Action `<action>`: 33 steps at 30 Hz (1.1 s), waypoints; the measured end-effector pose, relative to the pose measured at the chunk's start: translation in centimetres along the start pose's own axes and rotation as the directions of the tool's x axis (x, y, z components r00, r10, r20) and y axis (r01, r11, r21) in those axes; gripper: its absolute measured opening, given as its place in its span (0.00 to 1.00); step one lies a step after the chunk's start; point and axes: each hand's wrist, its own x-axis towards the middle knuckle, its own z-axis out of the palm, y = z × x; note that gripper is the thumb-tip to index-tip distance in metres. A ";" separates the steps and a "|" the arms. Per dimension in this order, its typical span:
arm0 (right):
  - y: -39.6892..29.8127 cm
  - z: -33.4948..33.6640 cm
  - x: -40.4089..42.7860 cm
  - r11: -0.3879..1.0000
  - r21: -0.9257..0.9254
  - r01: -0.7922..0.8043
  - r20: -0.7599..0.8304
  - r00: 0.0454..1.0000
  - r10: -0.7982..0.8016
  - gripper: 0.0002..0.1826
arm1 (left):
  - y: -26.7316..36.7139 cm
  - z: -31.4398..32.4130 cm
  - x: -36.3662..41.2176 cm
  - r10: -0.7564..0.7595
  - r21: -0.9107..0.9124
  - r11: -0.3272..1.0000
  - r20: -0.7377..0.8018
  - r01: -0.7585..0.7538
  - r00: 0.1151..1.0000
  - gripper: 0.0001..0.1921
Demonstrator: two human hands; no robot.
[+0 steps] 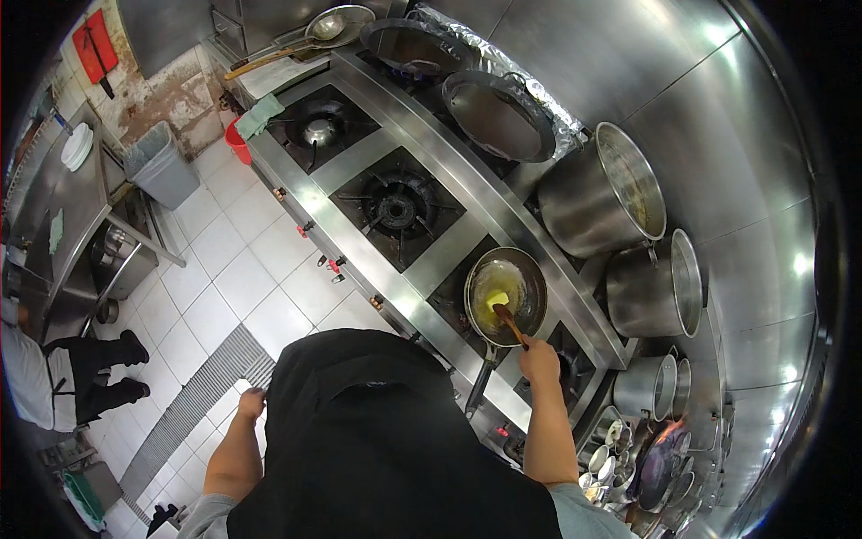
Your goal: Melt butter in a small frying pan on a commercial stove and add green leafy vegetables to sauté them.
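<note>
My right hand [541,360] grips the handle of a brown wooden spatula [513,325]. Its tip touches a yellow block of what looks like butter [497,300], which sits in foamy melted yellow fat. Both are inside a round frying pan [537,283] standing over a burner of the stove. The pan's black handle [479,385] points towards me, and no hand is on it. Away from the stove, my left hand [252,403] hangs beside my body above the tiled floor, fingers curled. Whether it holds anything is not clear.
Left of the pan lies a bare burner [397,210]. Behind stand large steel stockpots [572,202] and dark woks [498,118]. Flames rise near a wok [660,465] at right. A co-worker [47,377] stands at far left near a steel counter [81,209]. A grey bin [165,168] is on the floor.
</note>
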 end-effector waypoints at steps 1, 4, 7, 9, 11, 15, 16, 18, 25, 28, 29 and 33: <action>-0.1 0.0 0.1 1.000 -0.002 -0.001 0.002 1.000 0.001 0.26 | 1.8 -0.5 -0.8 -0.002 0.000 1.000 0.002 0.002 1.000 0.15; -0.8 -0.3 0.5 1.000 -0.019 -0.004 -0.001 1.000 0.004 0.26 | 5.2 -1.2 -2.4 -0.078 -0.284 0.958 -0.148 0.033 0.986 0.19; -1.2 -1.2 0.7 1.000 0.013 -0.018 0.011 1.000 0.018 0.26 | 2.7 -1.7 -1.3 -0.059 -0.296 0.955 -0.134 0.017 0.989 0.20; -0.6 -0.1 1.7 0.997 -0.068 0.029 0.055 0.998 -0.026 0.26 | 1.0 -1.3 -0.7 -0.044 -0.320 0.947 -0.114 0.006 0.992 0.22; -0.4 0.3 2.0 0.999 -0.031 0.017 0.034 0.999 -0.016 0.26 | 0.4 -0.9 -0.6 -0.032 -0.351 0.936 -0.093 -0.002 0.995 0.23; -1.1 -0.6 2.7 0.999 -0.006 -0.035 0.035 0.999 0.035 0.25 | 1.3 0.1 -3.2 -0.108 -0.240 0.967 -0.078 0.086 0.991 0.20; -1.2 -0.6 3.1 0.999 -0.007 -0.033 0.034 0.999 0.033 0.25 | 1.3 0.1 -3.7 -0.108 -0.178 0.979 -0.054 0.097 0.993 0.19; -1.1 -0.7 4.2 1.000 0.020 -0.007 0.016 1.000 0.007 0.24 | -0.5 -0.3 -4.0 0.057 0.133 0.990 -0.021 -0.053 0.998 0.17; -0.8 -0.2 6.1 0.995 0.094 0.016 0.008 1.000 -0.017 0.22 | -0.7 -0.4 -3.6 0.373 0.603 0.731 0.039 -0.319 0.927 0.17; -0.5 0.3 4.6 0.996 0.078 0.043 0.051 0.998 -0.048 0.23 | -0.6 -0.2 -2.8 0.332 0.481 0.830 -0.023 -0.281 0.943 0.19; -0.3 0.4 3.8 0.996 0.086 0.036 0.054 0.998 -0.041 0.23 | -0.3 0.0 -2.7 0.378 0.498 0.811 -0.046 -0.307 0.925 0.19; -0.1 -0.7 0.6 0.994 0.112 -0.012 -0.022 1.000 0.015 0.26 | 2.1 0.4 -2.6 -0.230 -0.412 0.887 -0.003 0.209 0.973 0.20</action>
